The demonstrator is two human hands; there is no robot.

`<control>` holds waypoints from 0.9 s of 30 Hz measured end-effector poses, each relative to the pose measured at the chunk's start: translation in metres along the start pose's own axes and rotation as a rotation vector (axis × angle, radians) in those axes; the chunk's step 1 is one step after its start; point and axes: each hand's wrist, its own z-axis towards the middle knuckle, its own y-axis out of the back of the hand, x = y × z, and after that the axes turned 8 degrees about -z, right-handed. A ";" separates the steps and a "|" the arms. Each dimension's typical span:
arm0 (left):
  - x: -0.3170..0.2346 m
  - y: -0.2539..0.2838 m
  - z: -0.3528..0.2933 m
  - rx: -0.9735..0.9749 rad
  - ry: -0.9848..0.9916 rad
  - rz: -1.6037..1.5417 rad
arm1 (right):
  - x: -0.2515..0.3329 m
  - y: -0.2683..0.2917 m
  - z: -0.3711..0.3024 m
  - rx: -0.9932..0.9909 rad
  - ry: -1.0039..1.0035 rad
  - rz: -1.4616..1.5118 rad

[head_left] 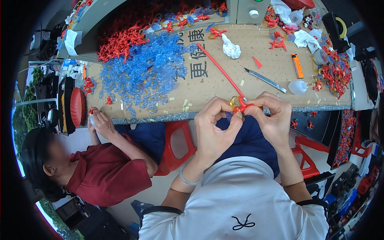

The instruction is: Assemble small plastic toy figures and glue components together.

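Near the table's front edge, my left hand and my right hand pinch a small red plastic figure between thumbs and fingers. A clear yellow curved piece sits at its left side, by my left fingertips. Some blue shows under the figure, partly hidden by my left hand. A long thin red rod slants across the table, its near end close to the figure; I cannot tell whether they touch. Beyond my right hand lie a craft knife and a white squeeze bottle.
Clear blue pieces lie heaped at the left, with red figures behind them. An orange lighter, crumpled tissue and more figures lie right of centre. At the left, a co-worker holds something small at the table edge.
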 end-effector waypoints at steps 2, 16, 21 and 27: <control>-0.002 0.001 0.000 0.009 -0.001 0.016 | 0.001 0.000 0.000 -0.002 -0.003 -0.001; -0.002 0.000 -0.001 -0.011 -0.020 0.034 | 0.001 0.000 0.000 -0.002 0.034 -0.019; 0.000 0.002 -0.001 -0.013 -0.042 0.012 | 0.004 -0.001 -0.001 -0.006 0.067 -0.036; 0.004 0.003 0.000 -0.034 -0.062 0.035 | 0.003 -0.001 -0.001 -0.018 0.094 -0.073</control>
